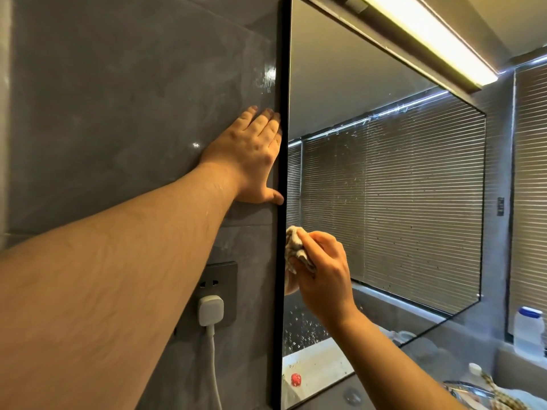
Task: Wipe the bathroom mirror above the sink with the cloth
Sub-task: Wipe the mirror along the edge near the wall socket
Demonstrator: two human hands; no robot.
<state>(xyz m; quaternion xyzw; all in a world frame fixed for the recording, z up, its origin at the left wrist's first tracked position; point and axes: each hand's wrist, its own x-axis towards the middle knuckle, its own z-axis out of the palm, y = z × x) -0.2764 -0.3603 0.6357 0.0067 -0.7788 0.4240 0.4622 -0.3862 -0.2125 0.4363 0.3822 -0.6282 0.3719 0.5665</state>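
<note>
The mirror [384, 179] has a thin black frame and fills the right half of the view; water spots and streaks dot its glass. My right hand [322, 273] grips a crumpled beige cloth [297, 247] and presses it against the glass near the mirror's left edge, low down. My left hand [251, 158] lies flat on the grey wall tile, fingers straight, right beside the black frame edge.
A grey wall socket [220, 279] with a white plug [210, 309] and cable sits below my left arm. A lit light bar [429, 39] runs above the mirror. A white bottle [528, 329] stands at the far right, by the sink area at the bottom right.
</note>
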